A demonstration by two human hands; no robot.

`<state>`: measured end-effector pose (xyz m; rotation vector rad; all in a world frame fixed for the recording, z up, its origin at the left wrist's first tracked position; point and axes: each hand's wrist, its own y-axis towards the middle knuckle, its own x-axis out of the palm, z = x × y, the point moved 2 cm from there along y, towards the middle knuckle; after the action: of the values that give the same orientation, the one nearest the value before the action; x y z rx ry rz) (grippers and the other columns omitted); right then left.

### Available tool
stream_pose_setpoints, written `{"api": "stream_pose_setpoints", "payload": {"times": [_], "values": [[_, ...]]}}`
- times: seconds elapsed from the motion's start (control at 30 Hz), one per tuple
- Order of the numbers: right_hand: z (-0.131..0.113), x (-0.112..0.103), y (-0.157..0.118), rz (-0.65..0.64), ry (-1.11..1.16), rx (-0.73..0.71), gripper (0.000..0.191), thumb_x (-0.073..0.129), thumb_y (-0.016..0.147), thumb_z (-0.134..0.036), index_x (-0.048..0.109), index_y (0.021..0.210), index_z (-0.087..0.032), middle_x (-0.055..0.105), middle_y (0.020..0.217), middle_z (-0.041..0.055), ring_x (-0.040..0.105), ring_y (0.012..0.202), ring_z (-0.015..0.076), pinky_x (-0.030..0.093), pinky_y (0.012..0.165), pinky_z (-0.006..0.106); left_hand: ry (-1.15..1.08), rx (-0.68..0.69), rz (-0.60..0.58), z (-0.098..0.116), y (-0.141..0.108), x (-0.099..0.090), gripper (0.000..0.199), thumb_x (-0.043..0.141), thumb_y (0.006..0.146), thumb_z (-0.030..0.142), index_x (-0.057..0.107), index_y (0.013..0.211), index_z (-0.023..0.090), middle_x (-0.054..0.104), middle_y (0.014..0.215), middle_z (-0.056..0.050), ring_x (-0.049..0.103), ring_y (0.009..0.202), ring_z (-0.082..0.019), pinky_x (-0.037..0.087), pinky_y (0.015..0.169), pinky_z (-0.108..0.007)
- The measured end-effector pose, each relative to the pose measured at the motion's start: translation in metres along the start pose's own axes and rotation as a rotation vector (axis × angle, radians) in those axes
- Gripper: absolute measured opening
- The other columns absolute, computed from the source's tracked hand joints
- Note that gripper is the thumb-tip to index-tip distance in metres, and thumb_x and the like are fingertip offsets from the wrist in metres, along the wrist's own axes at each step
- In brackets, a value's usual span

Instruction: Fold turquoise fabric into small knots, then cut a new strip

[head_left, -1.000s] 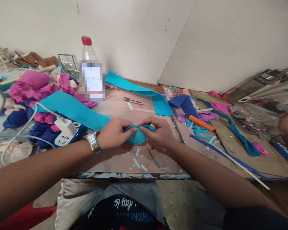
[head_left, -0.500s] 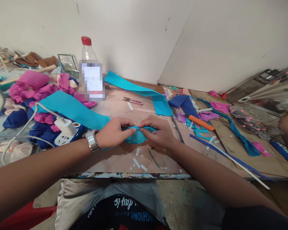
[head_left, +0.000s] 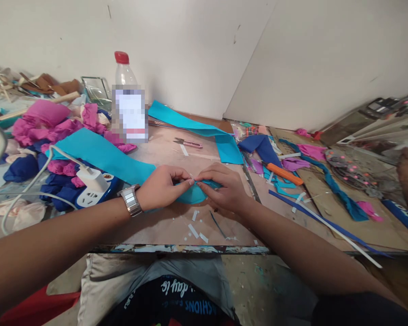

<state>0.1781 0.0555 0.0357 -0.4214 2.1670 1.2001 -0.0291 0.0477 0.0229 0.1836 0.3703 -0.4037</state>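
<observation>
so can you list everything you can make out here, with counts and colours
held cloth: 1, turquoise, centre
cloth strips: 2 seen, turquoise, left and back centre, any join with the held cloth hidden
snips: 1, pink, back centre
bottle: 1, clear with red cap, back left
lit screen: 1, pale, pixelated, before the bottle
fabric heap: uncounted pieces, pink, navy and cream, left
power strip: 1, blue and white, left
cutter-like tool: 1, orange, right
stick: 1, white, front right
twisted cloth: 1, teal, right
scraps: several, white, front centre
table: 1, pinkish, across the middle
left hand: 1, bare, pinching the held cloth
right hand: 1, bare, pinching the held cloth
</observation>
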Motion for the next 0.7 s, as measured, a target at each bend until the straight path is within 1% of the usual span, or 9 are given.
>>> {"api": "stream_pose_setpoints", "payload": {"times": [0.2,0.3,0.5,0.7], "values": [[0.000,0.000,0.000,-0.001,-0.051,-0.003,0.008,0.069,0.094,-0.019,0.072,0.100,-0.024,0.077,0.091,0.0047,0.070,0.086,0.0202,0.056,0.080,0.036,0.100,0.086,0.049,0.005,0.000,0.000,0.026,0.063,0.095,0.038,0.079,0.092,0.018,0.078,0.084,-0.001,0.066,0.075,-0.015,0.046,0.068,-0.025],[0.000,0.001,-0.001,-0.010,-0.057,0.018,0.006,0.068,0.095,-0.021,0.071,0.099,-0.024,0.077,0.092,0.0049,0.070,0.087,0.0206,0.056,0.081,0.036,0.175,0.143,0.065,0.009,-0.002,-0.001,0.025,0.061,0.098,0.035,0.080,0.095,0.019,0.080,0.089,-0.001,0.069,0.078,-0.015,0.048,0.072,-0.026],[-0.001,0.001,-0.001,-0.034,-0.052,0.029,0.006,0.067,0.096,-0.021,0.070,0.100,-0.023,0.076,0.093,0.0051,0.069,0.089,0.0214,0.055,0.081,0.036,0.324,0.217,0.106,0.010,-0.005,0.000,0.025,0.058,0.100,0.035,0.079,0.097,0.021,0.082,0.093,0.000,0.071,0.079,-0.015,0.046,0.072,-0.027],[-0.003,0.000,0.000,-0.061,-0.052,0.027,0.003,0.065,0.096,-0.023,0.069,0.097,-0.023,0.075,0.091,0.0057,0.068,0.087,0.0222,0.054,0.082,0.038,0.421,0.229,0.083,0.014,-0.006,0.000,0.026,0.056,0.102,0.036,0.078,0.099,0.021,0.082,0.096,-0.001,0.072,0.077,-0.016,0.046,0.071,-0.028]]}}
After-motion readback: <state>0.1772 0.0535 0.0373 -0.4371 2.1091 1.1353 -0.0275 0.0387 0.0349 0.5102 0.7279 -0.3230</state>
